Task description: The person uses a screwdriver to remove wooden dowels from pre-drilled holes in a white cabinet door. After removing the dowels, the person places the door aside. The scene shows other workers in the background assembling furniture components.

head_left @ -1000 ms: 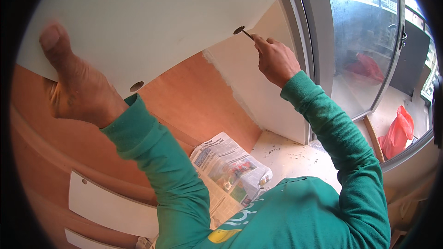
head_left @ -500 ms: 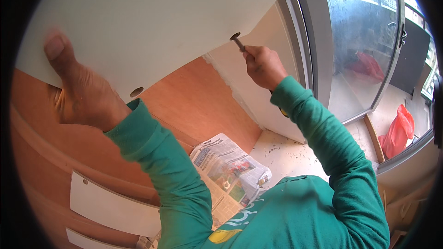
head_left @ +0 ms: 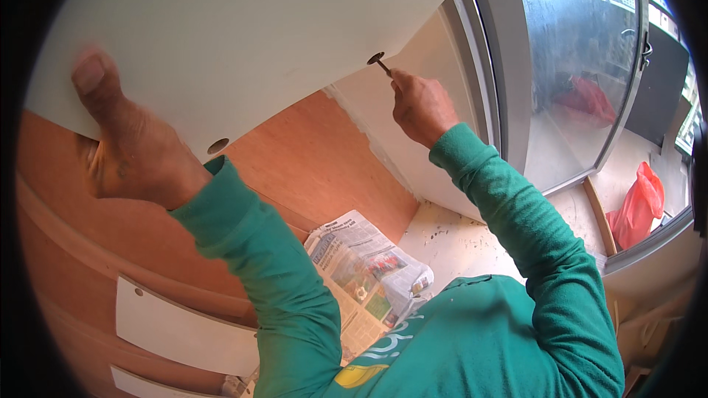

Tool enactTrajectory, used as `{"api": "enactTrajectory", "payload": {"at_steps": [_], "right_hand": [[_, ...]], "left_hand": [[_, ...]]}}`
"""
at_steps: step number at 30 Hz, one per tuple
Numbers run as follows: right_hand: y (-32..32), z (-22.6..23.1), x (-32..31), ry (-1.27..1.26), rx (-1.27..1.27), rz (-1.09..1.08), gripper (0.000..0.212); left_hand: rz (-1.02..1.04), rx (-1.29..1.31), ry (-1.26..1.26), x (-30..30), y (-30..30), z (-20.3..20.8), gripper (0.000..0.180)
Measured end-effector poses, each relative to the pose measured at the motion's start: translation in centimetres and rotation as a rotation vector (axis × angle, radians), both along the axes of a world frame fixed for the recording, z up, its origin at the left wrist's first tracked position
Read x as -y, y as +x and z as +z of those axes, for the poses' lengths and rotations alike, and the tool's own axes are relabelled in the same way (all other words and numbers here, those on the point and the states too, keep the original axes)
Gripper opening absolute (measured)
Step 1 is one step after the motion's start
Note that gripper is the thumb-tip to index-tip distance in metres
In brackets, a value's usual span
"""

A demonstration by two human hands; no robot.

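A large white panel [head_left: 243, 37] fills the top of the view, with two round holes near its lower edge. My left hand [head_left: 140, 140] grips that edge at the left. Its thumb lies on the white face, while the other fingers are hidden behind the panel. At the right-hand hole [head_left: 376, 58], my right hand [head_left: 426, 109] pinches a thin dark rod-like tool [head_left: 383, 68] whose tip meets the hole. The rest of the tool is hidden in the hand, so its kind is unclear. The left-hand hole [head_left: 218, 146] lies near my left wrist.
Newspaper sheets [head_left: 365, 265] lie below, beside brown wood boards [head_left: 317, 155]. White strips [head_left: 177, 328] with a small hole rest at lower left. A framed glass door [head_left: 579, 74] stands at right, near a red plastic bag [head_left: 638, 206]. Dark debris dots the floor [head_left: 450, 236].
My right hand has shifted and turned slightly at the hole, and the tool now looks thinner. My left hand keeps its grip on the panel edge.
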State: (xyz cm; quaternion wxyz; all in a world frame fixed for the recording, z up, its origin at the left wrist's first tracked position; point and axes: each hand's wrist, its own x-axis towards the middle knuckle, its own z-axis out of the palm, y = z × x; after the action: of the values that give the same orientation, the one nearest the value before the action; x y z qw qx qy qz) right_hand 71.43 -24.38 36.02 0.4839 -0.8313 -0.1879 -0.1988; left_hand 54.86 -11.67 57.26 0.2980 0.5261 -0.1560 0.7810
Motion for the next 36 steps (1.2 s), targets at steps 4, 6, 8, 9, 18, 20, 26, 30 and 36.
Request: {"api": "enactTrajectory", "payload": {"at_steps": [4, 6, 8, 9, 18, 20, 26, 30, 36], "right_hand": [[0.4, -0.3, 0.8, 0.078, -0.068, 0.213, 0.027], [0.4, -0.6, 0.8, 0.081, 0.005, 0.136, 0.027], [0.2, -1.0, 0.5, 0.051, 0.072, -0.029, 0.028], [0.0, -1.2, 0.4, 0.033, 0.067, -0.035, 0.027], [-0.5, -2.2, 0.1, 0.014, 0.046, 0.065, 0.040], [-0.7, -2.1, -0.3, 0.048, 0.079, -0.099, 0.040], [0.0, 0.0, 0.7, 0.024, -0.036, 0.367, 0.018], [-0.5, 0.1, 2.1, 0.286, -0.339, 0.442, 0.014], [-1.7, -0.6, 0.2, -0.097, -0.039, -0.010, 0.027]], "left_hand": [[0.002, 0.024, 0.050, 0.3, 0.6, 0.0, 0.065], [0.004, 0.019, 0.059, 0.5, 0.7, 0.0, 0.065], [0.006, 0.000, -0.017, 0.7, 0.6, 0.0, 0.064], [0.001, 0.005, 0.020, 0.8, 0.7, -0.2, 0.064], [0.003, -0.053, 0.004, 0.8, 0.8, -0.5, 0.066], [0.021, -0.029, -0.029, 0.8, 0.9, -0.6, 0.068], [0.014, -0.021, 0.019, 0.4, 0.9, -0.9, 0.075], [0.119, -0.113, -0.149, -0.8, 0.6, -0.5, 0.078], [0.076, -0.085, -0.184, -1.5, 1.1, -1.0, 0.081]]}}
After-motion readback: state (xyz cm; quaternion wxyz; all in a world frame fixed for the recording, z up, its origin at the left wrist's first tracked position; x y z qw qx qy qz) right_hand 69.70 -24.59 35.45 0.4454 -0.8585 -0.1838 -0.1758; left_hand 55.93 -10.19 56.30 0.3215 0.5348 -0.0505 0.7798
